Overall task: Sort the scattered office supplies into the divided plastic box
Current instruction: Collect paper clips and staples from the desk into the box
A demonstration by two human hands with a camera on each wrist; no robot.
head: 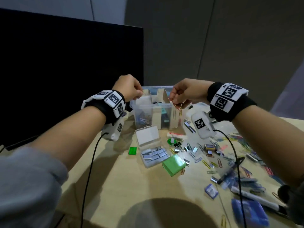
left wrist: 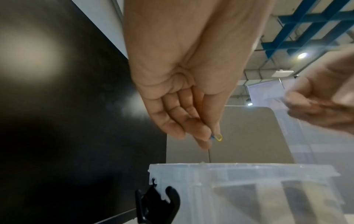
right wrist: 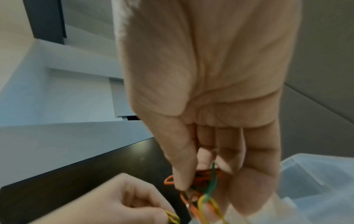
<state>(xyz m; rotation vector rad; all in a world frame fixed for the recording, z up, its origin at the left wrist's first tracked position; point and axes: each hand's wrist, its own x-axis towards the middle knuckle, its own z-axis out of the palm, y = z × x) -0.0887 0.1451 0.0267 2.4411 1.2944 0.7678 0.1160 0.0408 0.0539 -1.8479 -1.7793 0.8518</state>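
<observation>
The clear divided plastic box (head: pixel 152 111) stands at the far middle of the table, with coloured paper clips in its left compartment. My left hand (head: pixel 131 89) hovers over the box's left end and pinches a yellow paper clip (left wrist: pixel 219 137) between thumb and fingertips. My right hand (head: pixel 182 96) is over the box's right end and holds a tangled bunch of orange, green and yellow paper clips (right wrist: pixel 203 191), some dangling down (head: pixel 176 111). In the left wrist view the box rim (left wrist: pixel 243 168) lies just below my fingers.
An open clear staple case (head: pixel 151 145), a green block (head: pixel 173 164) and a small green piece (head: pixel 133 150) lie in front of the box. Several loose paper clips, staple strips, binder clips and pens (head: pixel 230 173) litter the right side. A black panel (head: pixel 65 71) stands behind on the left.
</observation>
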